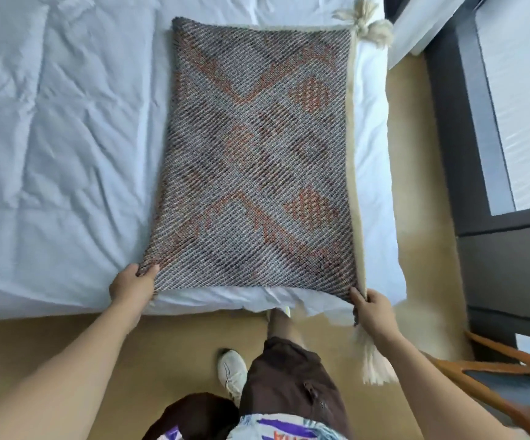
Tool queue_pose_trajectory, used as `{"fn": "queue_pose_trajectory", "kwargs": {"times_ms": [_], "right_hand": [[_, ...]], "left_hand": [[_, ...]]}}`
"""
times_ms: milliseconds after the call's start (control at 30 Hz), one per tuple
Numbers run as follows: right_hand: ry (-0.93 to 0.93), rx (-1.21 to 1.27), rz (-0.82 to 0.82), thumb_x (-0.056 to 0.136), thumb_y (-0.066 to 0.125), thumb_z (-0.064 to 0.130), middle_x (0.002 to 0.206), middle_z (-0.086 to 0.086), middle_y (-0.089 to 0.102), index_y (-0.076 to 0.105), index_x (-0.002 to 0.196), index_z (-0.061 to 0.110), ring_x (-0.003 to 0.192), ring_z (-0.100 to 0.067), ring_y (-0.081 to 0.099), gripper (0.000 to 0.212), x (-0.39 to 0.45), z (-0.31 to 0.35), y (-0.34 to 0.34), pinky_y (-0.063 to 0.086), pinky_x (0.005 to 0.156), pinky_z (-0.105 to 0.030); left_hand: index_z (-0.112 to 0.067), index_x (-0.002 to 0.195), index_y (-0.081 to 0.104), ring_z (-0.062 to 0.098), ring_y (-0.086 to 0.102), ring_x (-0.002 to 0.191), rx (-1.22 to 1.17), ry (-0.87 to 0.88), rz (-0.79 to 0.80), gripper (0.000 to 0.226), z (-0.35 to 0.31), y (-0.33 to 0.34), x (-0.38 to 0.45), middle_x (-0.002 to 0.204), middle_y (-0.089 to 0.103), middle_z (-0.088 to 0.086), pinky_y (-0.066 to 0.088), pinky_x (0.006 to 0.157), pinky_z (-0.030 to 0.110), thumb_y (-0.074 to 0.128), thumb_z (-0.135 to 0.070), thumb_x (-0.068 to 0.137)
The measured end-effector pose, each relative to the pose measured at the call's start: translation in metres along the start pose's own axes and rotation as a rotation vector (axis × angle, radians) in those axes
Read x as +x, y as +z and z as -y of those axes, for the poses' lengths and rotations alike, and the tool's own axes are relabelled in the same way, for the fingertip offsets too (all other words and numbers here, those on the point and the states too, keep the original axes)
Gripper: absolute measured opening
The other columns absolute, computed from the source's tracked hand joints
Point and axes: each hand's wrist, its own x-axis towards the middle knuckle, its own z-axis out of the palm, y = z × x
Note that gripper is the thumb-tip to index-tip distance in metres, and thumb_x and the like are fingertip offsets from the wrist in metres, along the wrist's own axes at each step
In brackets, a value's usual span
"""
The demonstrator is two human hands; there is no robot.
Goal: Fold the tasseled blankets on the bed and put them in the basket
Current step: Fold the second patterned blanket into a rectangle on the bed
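The left hand [135, 285] pinches the near left corner of the folded tasseled blanket [257, 160], which lies flat on the white bed [51, 138]. The right hand [373, 308] grips the near right corner, a cream tassel [373, 360] dangling below.

Single head-worn wide view, looking steeply down, close over the bed [51, 154] edge, margins perhaps blurred

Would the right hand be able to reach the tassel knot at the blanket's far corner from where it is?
Probably not without leaning in: the right hand pinches the blanket's near corner, and the far tassel lies at the opposite end.
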Motion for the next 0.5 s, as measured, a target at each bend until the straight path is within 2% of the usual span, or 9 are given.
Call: {"fn": "queue_pose_trajectory", "kwargs": {"times_ms": [100, 167, 233, 300, 367, 500], "right_hand": [[-0.037, 0.068, -0.029, 0.1, 0.059, 0.037, 0.059, -0.006, 0.058, 0.058, 0.072, 0.009, 0.054, -0.022, 0.055, 0.04, -0.043, 0.006, -0.014, 0.048, 0.058, -0.035], [-0.036, 0.073, -0.003, 0.1, 0.061, 0.034, 0.056, -0.005, 0.057, 0.058, 0.07, 0.008, 0.05, -0.021, 0.051, 0.04, -0.07, 0.011, -0.026, 0.04, 0.053, -0.03], [-0.051, 0.115, 0.042, 0.099, 0.063, 0.026, 0.053, -0.004, 0.056, 0.061, 0.074, 0.009, 0.046, -0.018, 0.047, 0.03, -0.094, 0.018, -0.042, 0.037, 0.054, -0.029], [-0.034, 0.293, 0.098, 0.097, 0.065, 0.015, 0.06, -0.008, 0.057, 0.066, 0.097, 0.021, 0.048, -0.017, 0.046, 0.007, -0.115, 0.033, -0.061, 0.039, 0.052, -0.029], [-0.045, 0.469, 0.107, 0.094, 0.065, 0.005, 0.07, -0.012, 0.06, 0.068, 0.112, 0.032, 0.05, -0.02, 0.048, 0.032, -0.122, 0.056, -0.084, 0.043, 0.047, -0.027], [-0.148, 0.782, 0.157, 0.099, 0.056, 0.005, 0.082, -0.014, 0.062, 0.068, 0.116, 0.008, 0.052, -0.019, 0.057, 0.022, -0.123, 0.136, -0.127, 0.052, 0.043, -0.025]], "left_hand": [[-0.014, 0.091, 0.068, 0.029, 0.069, 0.063, -0.117, 0.047, 0.027, 0.024, -0.008, -0.028, -0.05, 0.093, 0.07, 0.011, 0.063, 0.073, 0.048, 0.068, -0.038, 0.091], [-0.009, 0.089, 0.068, 0.026, 0.065, 0.054, -0.133, 0.046, 0.075, 0.017, -0.003, -0.041, -0.07, 0.088, 0.07, 0.014, 0.061, 0.067, 0.045, 0.069, -0.025, 0.094], [-0.004, 0.101, 0.067, 0.025, 0.061, 0.053, -0.194, 0.043, 0.166, 0.016, 0.0, -0.059, -0.081, 0.088, 0.068, 0.015, 0.058, 0.058, 0.04, 0.069, -0.018, 0.093], [-0.013, 0.111, 0.064, 0.025, 0.06, 0.055, -0.265, 0.07, 0.204, 0.019, -0.011, -0.079, -0.09, 0.091, 0.068, 0.014, 0.055, 0.055, 0.036, 0.069, -0.013, 0.092], [-0.026, 0.114, 0.06, 0.024, 0.057, 0.055, -0.369, 0.12, 0.189, 0.03, -0.036, -0.099, -0.095, 0.089, 0.067, 0.012, 0.054, 0.051, 0.031, 0.07, -0.01, 0.091], [-0.014, 0.101, 0.068, 0.021, 0.055, 0.055, -0.603, 0.181, 0.228, 0.013, -0.119, -0.131, -0.095, 0.08, 0.064, 0.01, 0.054, 0.043, 0.023, 0.066, -0.005, 0.092]]}}
